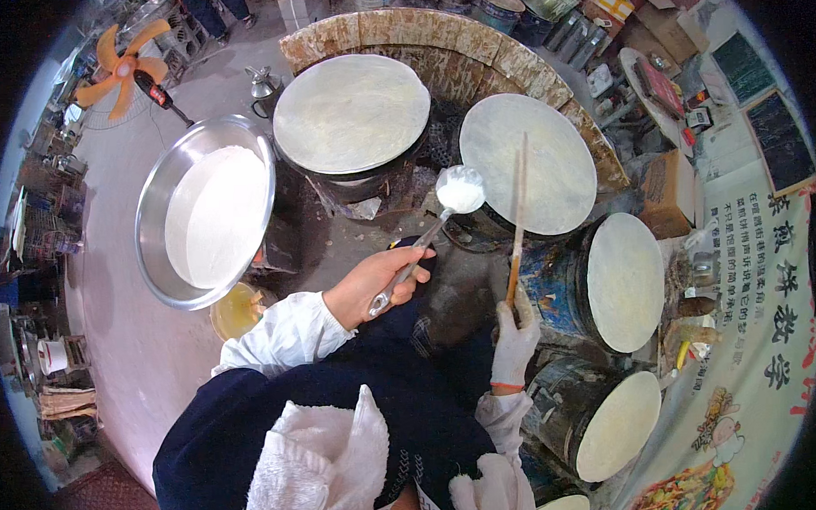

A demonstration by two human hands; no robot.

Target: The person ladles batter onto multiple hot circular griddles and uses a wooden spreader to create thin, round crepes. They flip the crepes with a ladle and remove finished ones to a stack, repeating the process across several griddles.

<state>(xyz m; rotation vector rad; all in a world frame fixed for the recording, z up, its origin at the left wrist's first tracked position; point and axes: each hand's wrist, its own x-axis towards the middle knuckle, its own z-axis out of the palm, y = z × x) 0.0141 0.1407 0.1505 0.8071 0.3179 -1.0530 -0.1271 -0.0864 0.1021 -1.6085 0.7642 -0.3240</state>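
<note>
My bare left hand [366, 288] is closed round the handle of a metal ladle [461, 190]. White batter lies in the ladle's bowl, which is held at the left edge of a round griddle [558, 182]. In my gloved right hand [515, 343] is a long, thin wooden spatula [519, 211], its blade reaching up across the same griddle. Whether the blade touches the surface I cannot tell. A pale, thin layer covers that griddle. To the left, a wide metal basin [152, 230] holds white batter.
Another pale-covered griddle [352, 113] stands ahead, with more at right [625, 282] and lower right [619, 426]. A curved, worn wall [472, 37] rings the far side. A yellowish tub [234, 313] sits below the basin; an orange fan [125, 67] stands far left.
</note>
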